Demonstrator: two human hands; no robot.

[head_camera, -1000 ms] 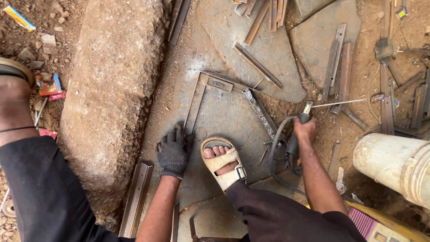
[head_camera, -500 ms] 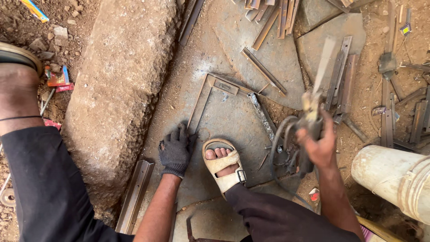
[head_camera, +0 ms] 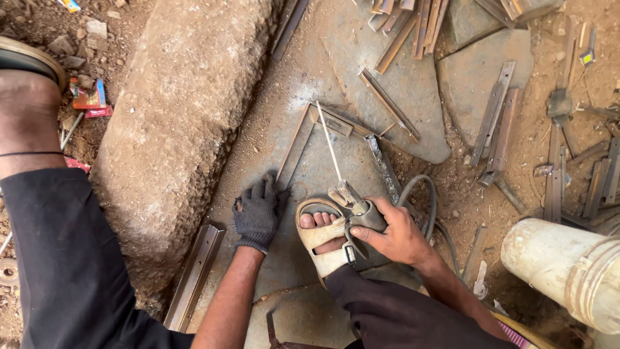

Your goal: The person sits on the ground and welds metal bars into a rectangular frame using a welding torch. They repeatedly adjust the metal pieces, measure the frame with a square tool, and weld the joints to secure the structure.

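Gripping an electrode holder point(head_camera: 354, 205), right hand point(head_camera: 395, 234) closed; gloved left hand point(head_camera: 258, 212) flat beside angle-iron frame point(head_camera: 303, 139).

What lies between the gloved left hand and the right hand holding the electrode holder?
In the head view, the person's sandalled foot lies between the gloved left hand and the right hand, which grips the electrode holder.

Electrode holder point(head_camera: 359, 210), rod point(head_camera: 328, 142) tilted over frame point(head_camera: 303, 139).
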